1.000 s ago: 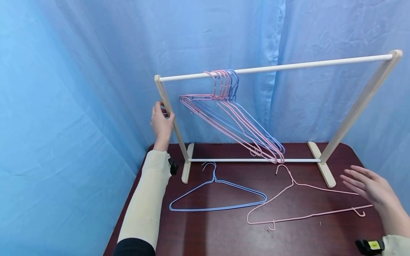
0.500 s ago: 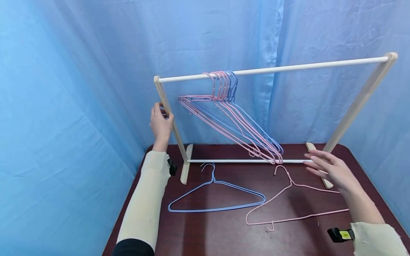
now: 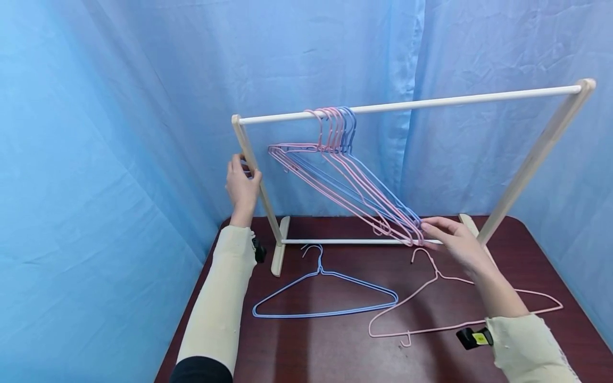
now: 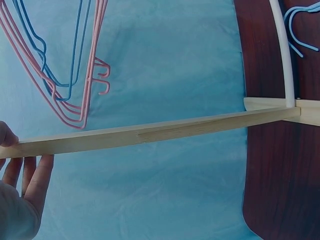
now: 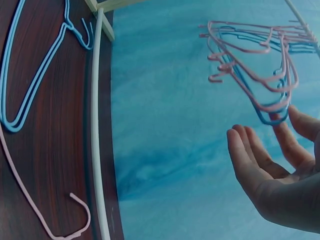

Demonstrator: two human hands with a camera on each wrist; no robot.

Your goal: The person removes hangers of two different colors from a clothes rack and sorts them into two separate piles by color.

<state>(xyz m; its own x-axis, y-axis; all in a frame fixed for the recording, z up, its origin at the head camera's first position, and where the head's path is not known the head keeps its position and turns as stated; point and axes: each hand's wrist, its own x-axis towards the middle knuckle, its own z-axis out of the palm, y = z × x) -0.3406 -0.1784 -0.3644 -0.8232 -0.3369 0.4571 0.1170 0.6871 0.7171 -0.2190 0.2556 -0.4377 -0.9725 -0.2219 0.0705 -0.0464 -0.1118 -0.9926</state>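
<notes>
Two blue hangers (image 3: 325, 314) and one pink hanger (image 3: 437, 274) lie on the table (image 3: 354, 351); the hanging hangers (image 3: 366, 189) bunch toward our left on the top rail (image 3: 450, 101). Our left hand (image 3: 242, 186) grips the wooden upright (image 4: 140, 136). Our right hand (image 3: 457, 244) has thumb and forefinger at the bunch's blue lower corner (image 5: 274, 121), other fingers clear; whether it pinches, we cannot tell. We seem to be steadying while reaching; the next move likely calls for a light, sure hold.
</notes>
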